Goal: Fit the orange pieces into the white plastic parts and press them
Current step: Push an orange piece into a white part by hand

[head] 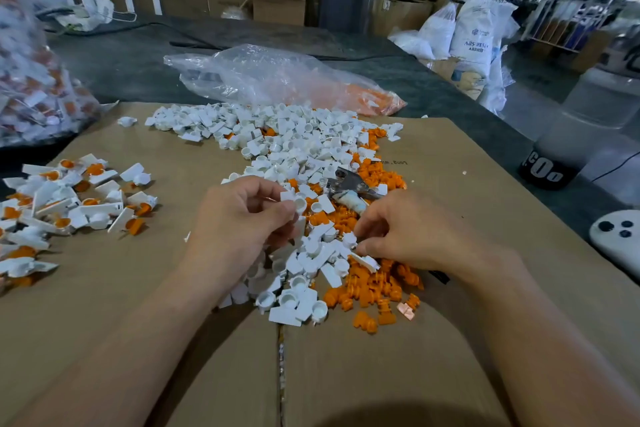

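A heap of loose white plastic parts [277, 139] covers the middle of the cardboard sheet [485, 191]. Loose orange pieces [370, 284] lie along its right and near side. My left hand [239, 218] pinches one white plastic part [294, 202], cup end up, just above the heap. My right hand [408, 232] rests low on the pile with curled fingertips among white and orange pieces; what it holds, if anything, is hidden. Fitted white parts with orange pieces inside [69, 204] lie spread at the left.
Metal pliers [349, 185] lie in the heap beyond my right hand. A clear bag with orange pieces [277, 80] lies at the back, another full bag [31, 80] at far left. A white controller [616, 239] and a dark bottle [568, 149] sit at right.
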